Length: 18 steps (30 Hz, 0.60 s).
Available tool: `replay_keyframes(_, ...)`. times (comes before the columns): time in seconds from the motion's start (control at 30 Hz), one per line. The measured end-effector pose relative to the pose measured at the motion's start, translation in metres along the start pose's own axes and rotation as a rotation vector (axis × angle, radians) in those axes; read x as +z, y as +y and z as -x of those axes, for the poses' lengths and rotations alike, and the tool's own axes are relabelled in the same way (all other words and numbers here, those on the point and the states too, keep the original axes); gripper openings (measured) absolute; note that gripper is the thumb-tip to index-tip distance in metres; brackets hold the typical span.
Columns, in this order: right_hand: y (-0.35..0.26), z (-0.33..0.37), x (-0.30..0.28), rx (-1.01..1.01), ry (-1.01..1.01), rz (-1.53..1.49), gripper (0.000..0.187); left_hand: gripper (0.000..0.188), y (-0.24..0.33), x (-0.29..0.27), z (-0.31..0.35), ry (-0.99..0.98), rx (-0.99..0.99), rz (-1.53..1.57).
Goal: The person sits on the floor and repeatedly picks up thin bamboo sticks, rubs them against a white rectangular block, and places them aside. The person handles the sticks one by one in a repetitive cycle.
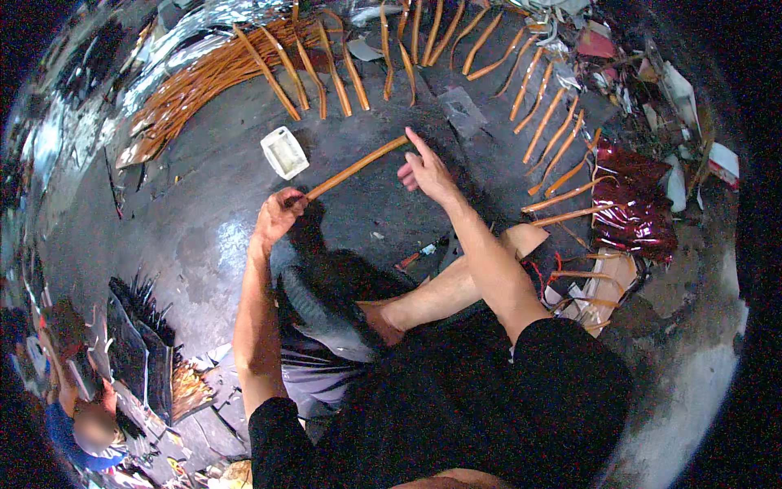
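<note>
On the dark grey floor [204, 228], a person is seen seated, with a bare leg [440, 293] folded beneath the two forearms. Spread beyond the fingers, in an arc across the far side, are many orange-brown curved strips [326, 73], and a dense bundle of the same strips [195, 85] lies far out beyond the left hand. Well out past the right hand, a crumpled dark red foil sheet [631, 208] is seen among further strips. Just beyond the left hand, close beside the stick, a small white rectangular tray [284, 151] rests on the floor.

One long orange-brown stick [357, 168] is held slanting between the two hands. Its lower end is gripped in the left hand [278, 213], whose fingers are closed tight around it. Its upper end is met by the right hand [428, 171], whose fingers are loosely spread, the forefinger raised and extended; the end of the stick lies at its thumb side, though whether it is actually pinched cannot be told. At the lower left edge, far from both hands, another person in a blue sleeve [61, 424] is seen.
</note>
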State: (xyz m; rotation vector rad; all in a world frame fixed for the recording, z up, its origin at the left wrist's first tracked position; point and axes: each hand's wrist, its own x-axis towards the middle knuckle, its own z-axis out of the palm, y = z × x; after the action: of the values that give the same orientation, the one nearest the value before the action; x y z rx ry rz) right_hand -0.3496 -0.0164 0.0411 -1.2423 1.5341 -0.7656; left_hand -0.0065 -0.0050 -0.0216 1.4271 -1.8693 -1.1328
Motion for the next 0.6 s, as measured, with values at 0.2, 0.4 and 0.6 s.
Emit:
replay_keyframes(0.2, -0.01, 0.008, 0.001, 0.217, -0.169, 0.211, 0.056, 0.015, 0.003, -0.004, -0.001, -0.063, -0.116, 0.099)
replay_keyframes(0.4, 0.002, 0.018, 0.097, -0.022, -0.378, 0.484, 0.058, 0.017, -0.011, -0.042, 0.027, -0.112, -0.08, 0.237)
replay_keyframes(0.6, -0.032, 0.033, 0.188, -0.399, -0.458, 0.643, 0.05, 0.019, -0.041, -0.051, 0.05, -0.041, -0.203, 0.133)
